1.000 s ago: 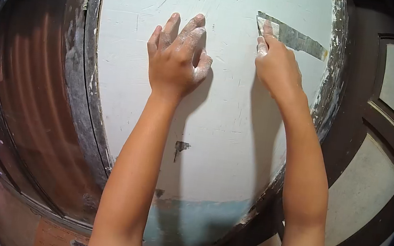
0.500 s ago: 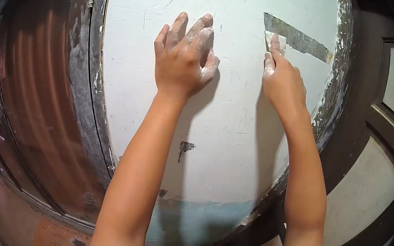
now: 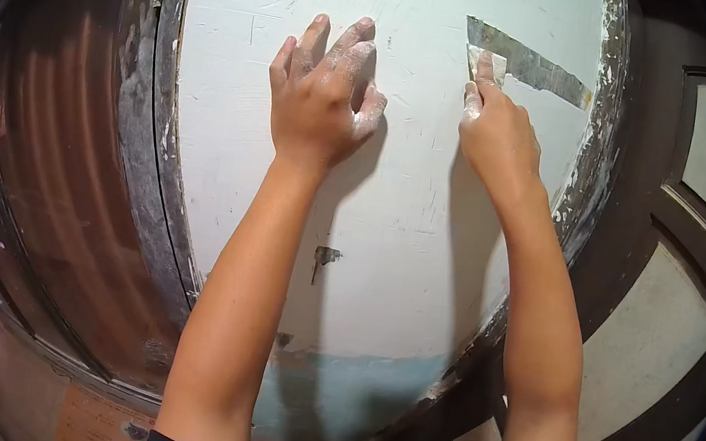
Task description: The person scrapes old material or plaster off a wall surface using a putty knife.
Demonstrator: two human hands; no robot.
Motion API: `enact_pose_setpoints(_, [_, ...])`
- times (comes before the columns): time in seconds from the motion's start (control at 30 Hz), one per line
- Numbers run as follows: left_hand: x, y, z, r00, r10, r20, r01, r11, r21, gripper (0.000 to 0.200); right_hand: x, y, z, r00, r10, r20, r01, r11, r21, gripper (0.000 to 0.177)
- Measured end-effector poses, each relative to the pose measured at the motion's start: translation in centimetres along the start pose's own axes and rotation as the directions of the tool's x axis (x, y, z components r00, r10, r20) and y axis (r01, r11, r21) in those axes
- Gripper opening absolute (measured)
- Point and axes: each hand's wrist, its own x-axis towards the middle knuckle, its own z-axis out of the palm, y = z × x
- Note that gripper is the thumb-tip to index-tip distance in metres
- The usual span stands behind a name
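Observation:
My left hand (image 3: 325, 102) is spread against the white painted wall panel (image 3: 392, 190), with white dust on its fingers and nothing in it. To its right, my right hand (image 3: 501, 128) is closed on a small flat scraper (image 3: 495, 64) smeared with white, its index finger stretched along the blade. The handle is hidden by the palm. The scraper's edge lies at the left end of a grey bare strip (image 3: 531, 62), where the white coat is gone. White dust also covers the right thumb and index finger.
A worn dark frame post (image 3: 159, 109) with a hinge edges the panel on the left, beside a reddish-brown curtain behind glass (image 3: 64, 132). On the right stands a dark panelled door (image 3: 672, 202). Lower down are a small bare patch (image 3: 327, 255) and a blue-green band (image 3: 350, 388).
The whole view has shifted slightly, so the wall and both hands appear a little further left and higher. The scraper stays at nearly the same place on the strip.

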Motion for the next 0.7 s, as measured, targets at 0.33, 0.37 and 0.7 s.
enact_pose_setpoints(0.33, [0.0, 0.0, 0.0, 1.000, -0.012, 0.010, 0.012, 1.000, 0.017, 0.042, 0.8, -0.5, -0.6, 0.999, -0.038, 0.012, 0.038, 0.999, -0.031, 0.057])
enact_pose_setpoints(0.37, [0.0, 0.1, 0.1, 1.000, -0.013, 0.012, 0.012, 1.000, 0.014, 0.042, 0.8, -0.5, -0.5, 0.999, -0.035, 0.014, 0.036, 0.999, -0.033, 0.057])
enact_pose_setpoints(0.7, [0.1, 0.0, 0.0, 1.000, 0.007, 0.003, -0.007, 1.000, 0.027, 0.044, 2.9, -2.2, -1.5, 0.999, -0.008, 0.050, 0.006, 0.999, 0.044, 0.057])
